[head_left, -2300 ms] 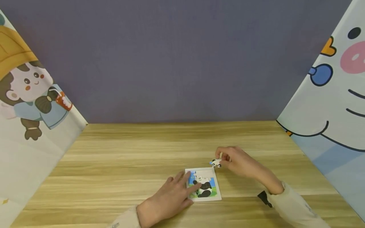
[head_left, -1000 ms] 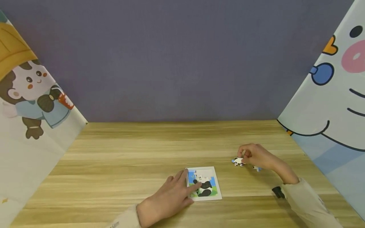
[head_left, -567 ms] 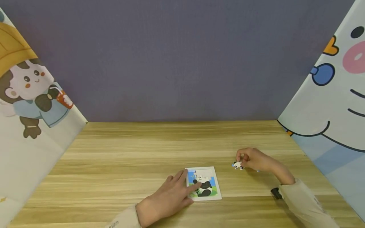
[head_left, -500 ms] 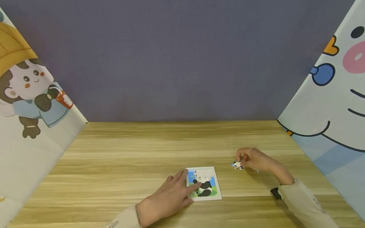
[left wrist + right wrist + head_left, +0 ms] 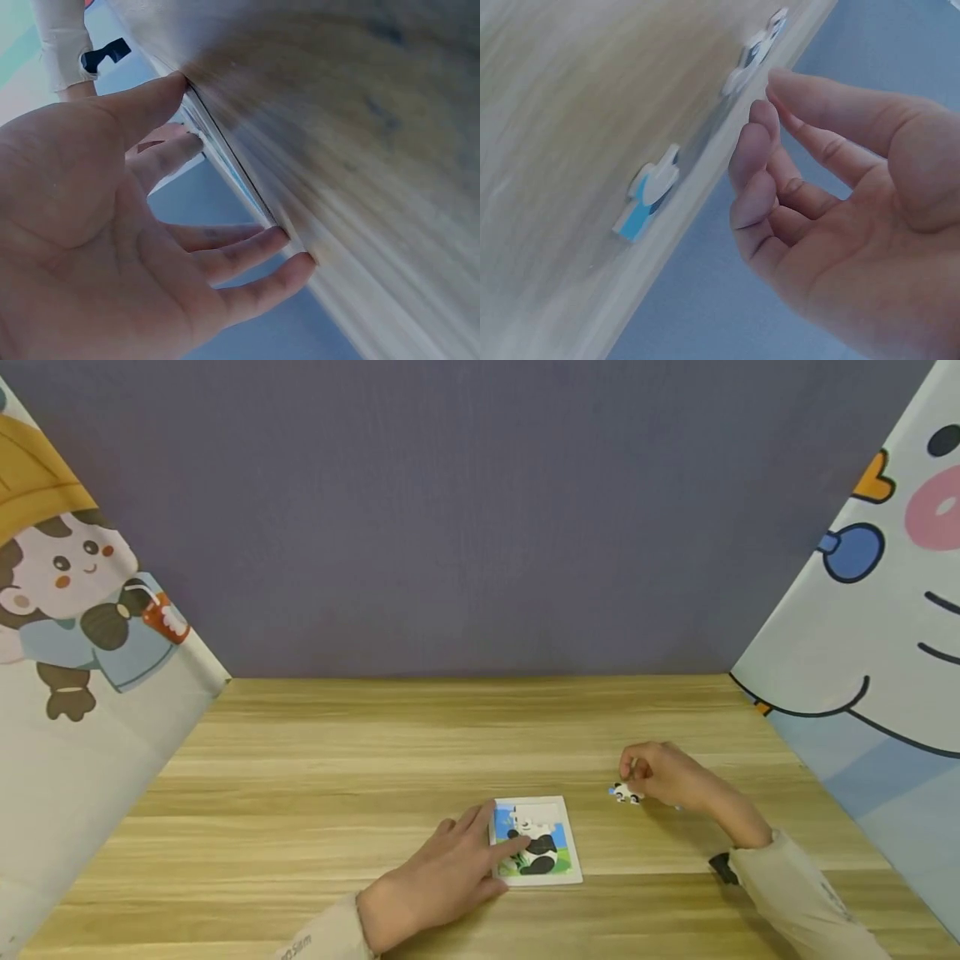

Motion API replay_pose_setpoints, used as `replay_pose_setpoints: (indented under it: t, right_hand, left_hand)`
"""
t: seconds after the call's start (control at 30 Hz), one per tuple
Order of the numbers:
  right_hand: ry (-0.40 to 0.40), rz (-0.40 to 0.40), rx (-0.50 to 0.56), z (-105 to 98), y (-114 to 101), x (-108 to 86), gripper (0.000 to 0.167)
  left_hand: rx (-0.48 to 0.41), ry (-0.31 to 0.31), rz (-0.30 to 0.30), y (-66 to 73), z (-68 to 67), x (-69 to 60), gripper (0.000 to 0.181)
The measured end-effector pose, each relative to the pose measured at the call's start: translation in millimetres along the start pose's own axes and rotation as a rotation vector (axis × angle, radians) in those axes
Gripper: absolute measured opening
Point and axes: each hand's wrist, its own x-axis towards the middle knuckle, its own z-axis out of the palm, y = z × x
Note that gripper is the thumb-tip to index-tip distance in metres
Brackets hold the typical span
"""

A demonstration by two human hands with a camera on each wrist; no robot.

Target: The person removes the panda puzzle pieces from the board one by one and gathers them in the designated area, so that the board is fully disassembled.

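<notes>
My left hand (image 5: 442,877) rests on the left side of a white-framed panda jigsaw (image 5: 573,864), its index finger stretched over the picture. In the left wrist view the fingertips of the left hand (image 5: 135,225) lie along the thin edge of the jigsaw board (image 5: 225,154). To the right, my right hand (image 5: 663,777) hovers just beside a panda-face puzzle piece (image 5: 622,792). The right wrist view shows this piece (image 5: 757,52) on the table, just beyond the loosely bent fingers of the right hand (image 5: 832,180), which hold nothing.
A second puzzle piece, white and blue (image 5: 649,195), lies on the table near the right hand; the head view shows only its blue tip (image 5: 678,807). A grey wall (image 5: 480,527) stands behind the wooden table (image 5: 337,760), with cartoon-printed panels at both sides.
My right hand has carried the panda-face piece from beside the jigsaw to the right, set it down near the second piece and let go. The left hand has stayed on the jigsaw.
</notes>
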Motion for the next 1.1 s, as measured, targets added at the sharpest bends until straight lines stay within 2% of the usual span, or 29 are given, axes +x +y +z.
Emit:
replay_pose_setpoints:
  t: [0.2, 0.37, 0.53, 0.73, 1.1]
  right_hand:
    - [0.031, -0.056, -0.034, -0.9, -9.1, 0.2, 0.006]
    - [0.055, -0.091, -0.061, -0.5, -18.6, 0.4, 0.004]
    - [0.044, -0.133, -0.052, 6.8, -32.3, 6.4, 0.006]
    - [0.027, -0.208, -0.067, 19.0, -49.7, 13.7, 0.006]
    - [-0.04, -0.225, -0.046, 33.6, -90.4, 26.8, 0.012]
  left_hand:
    - [-0.147, -0.059, 0.003, -12.5, -10.2, -0.9, 0.056]
    - [-0.083, -0.057, 0.04, -12.3, -8.5, 2.0, 0.054]
    - [-0.043, -0.043, 0.027, -9.3, -4.4, 0.6, 0.054]
    - [-0.046, -0.04, 0.02, -8.3, -2.1, -2.7, 0.052]
    - [-0.056, -0.048, -0.001, -6.6, -1.1, -2.6, 0.052]
